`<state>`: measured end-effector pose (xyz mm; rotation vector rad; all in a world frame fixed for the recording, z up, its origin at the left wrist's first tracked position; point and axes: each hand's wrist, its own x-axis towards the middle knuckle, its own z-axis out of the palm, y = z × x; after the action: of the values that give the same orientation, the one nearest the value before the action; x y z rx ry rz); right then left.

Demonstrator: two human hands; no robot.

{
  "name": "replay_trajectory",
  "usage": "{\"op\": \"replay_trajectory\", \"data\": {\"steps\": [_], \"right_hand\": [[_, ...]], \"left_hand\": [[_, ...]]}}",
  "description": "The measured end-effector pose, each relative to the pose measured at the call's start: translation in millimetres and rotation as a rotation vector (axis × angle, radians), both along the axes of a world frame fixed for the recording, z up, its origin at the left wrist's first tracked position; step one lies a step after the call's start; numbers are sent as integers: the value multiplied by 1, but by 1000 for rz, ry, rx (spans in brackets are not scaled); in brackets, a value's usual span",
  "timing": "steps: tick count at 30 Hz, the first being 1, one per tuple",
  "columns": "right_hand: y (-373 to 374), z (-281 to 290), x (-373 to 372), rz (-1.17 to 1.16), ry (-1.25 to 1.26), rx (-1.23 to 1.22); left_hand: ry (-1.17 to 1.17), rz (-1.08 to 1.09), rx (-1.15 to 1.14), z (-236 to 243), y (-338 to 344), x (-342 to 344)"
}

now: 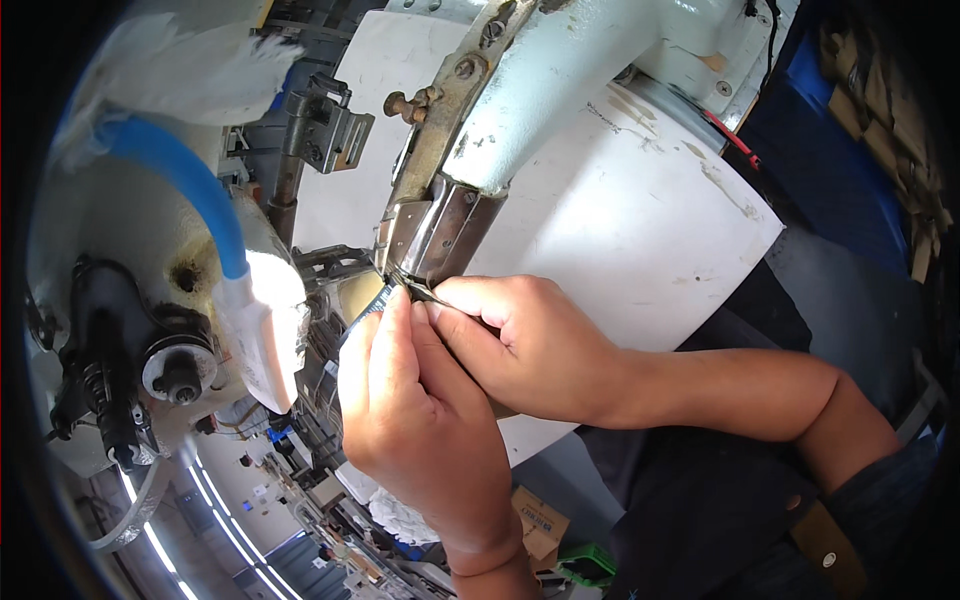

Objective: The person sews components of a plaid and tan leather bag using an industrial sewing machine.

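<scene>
My left hand (420,420) is closed in a pinch on a thin dark strip with light markings (365,308), at the end of a sewing machine's narrow metal arm (460,225). My right hand (530,340) is closed just right of it, thumb and forefinger pinched at the same piece under the arm's steel tip; the fingertips partly hide what they grip. The arm's painted body (540,90) runs up from there to the top of the view.
A white board (640,220) lies under the arm. At left are the machine head (130,350), a blue hose (200,180) with a pale nozzle and a metal bracket (320,130). Blue bins with brown scraps (850,120) stand at upper right, a cardboard piece (540,515) below.
</scene>
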<state>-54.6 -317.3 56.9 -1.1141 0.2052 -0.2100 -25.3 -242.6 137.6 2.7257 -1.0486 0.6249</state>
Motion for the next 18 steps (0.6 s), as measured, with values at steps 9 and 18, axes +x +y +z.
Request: {"op": "replay_trajectory", "data": {"steps": [9,18], "right_hand": [[-4,4,-14,-45,-28,-4],[-5,2,-15,-91,-98,44]], "left_hand": [[289,112,-80,7,24,-6],[958,-16,-579,12,68,61]]}}
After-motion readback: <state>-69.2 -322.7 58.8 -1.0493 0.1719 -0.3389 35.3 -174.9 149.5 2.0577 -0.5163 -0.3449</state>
